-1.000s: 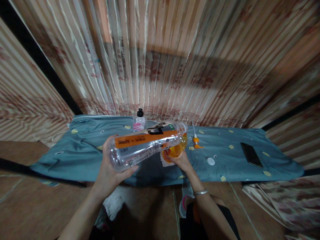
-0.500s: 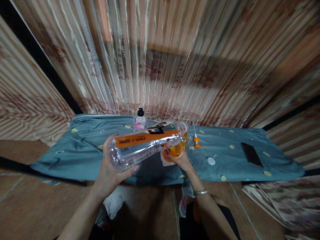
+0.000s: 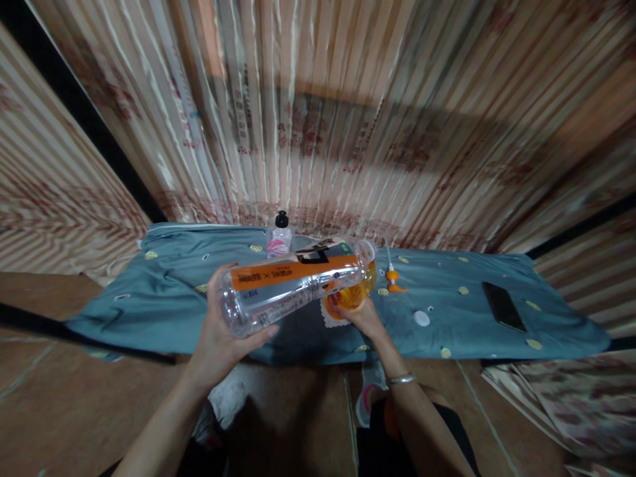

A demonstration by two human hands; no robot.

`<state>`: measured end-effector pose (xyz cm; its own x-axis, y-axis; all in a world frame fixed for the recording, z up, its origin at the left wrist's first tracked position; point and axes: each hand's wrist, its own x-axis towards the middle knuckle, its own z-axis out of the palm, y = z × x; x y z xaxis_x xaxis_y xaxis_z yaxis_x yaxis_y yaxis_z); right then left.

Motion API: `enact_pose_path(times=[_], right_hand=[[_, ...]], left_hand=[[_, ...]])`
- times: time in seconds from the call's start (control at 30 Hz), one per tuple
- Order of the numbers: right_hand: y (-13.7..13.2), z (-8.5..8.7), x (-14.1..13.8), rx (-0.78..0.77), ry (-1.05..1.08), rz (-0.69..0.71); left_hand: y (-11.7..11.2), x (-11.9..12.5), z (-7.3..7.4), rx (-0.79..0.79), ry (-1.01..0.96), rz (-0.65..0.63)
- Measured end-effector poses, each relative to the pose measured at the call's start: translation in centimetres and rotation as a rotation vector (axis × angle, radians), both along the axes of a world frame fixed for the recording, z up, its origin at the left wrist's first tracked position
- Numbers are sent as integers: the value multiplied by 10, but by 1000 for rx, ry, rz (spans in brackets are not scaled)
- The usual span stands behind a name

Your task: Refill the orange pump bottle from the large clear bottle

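A clear plastic bottle [image 3: 293, 281] with an orange and black label lies tilted in my left hand [image 3: 223, 338], which is wrapped round its base. Its uncapped mouth points right, over or beside the top of an orange bottle [image 3: 355, 291]; exactly how the two mouths meet is hidden. My right hand [image 3: 365, 318] grips the orange bottle low down, and amber liquid shows through its wall. Under that bottle is a pale scalloped piece [image 3: 328, 320]. An orange pump top [image 3: 393, 278] with a clear tube lies just to the right, and a white round cap [image 3: 421, 318] lies nearer me.
Behind the clear bottle stands a small bottle [image 3: 281, 235] with a black top. A dark phone [image 3: 503, 306] lies at the right on the blue-green cloth [image 3: 457, 331] covering the bench. Striped curtains [image 3: 322, 132] hang behind, with dark poles [image 3: 99, 126] at the sides.
Both hands keep their hold, and the clear bottle stays tilted toward the orange one. The view has shifted slightly; little else differs.
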<state>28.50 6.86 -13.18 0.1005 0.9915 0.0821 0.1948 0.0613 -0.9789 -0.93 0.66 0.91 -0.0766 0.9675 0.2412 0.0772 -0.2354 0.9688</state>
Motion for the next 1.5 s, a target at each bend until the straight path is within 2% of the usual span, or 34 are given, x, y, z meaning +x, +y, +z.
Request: enact_pose_path(times=[0.17,0.33,0.5,0.9,1.13,1.3,1.5], right_hand=[[0,0,0,-8,-15,-15],[0,1,1,-3,-21,4],[-1,3,0,-21,42,44],[-4,10,-2,-36,36,37],[-2,4,1,-58,30,26],[1,-2,0,12,39,20],[1,4,0,6,22,59]], left_hand=[[-2,2,1,-28,-32,37],[1,-1,-1,-28,-12,-25],[0,2,-2,-10,-31,19],[-1,4,3,16,-62,-4],[-1,1,3,7,11,8],[0,-4,-2,4,73,-17],[-3,3,-5,-45,-72,53]])
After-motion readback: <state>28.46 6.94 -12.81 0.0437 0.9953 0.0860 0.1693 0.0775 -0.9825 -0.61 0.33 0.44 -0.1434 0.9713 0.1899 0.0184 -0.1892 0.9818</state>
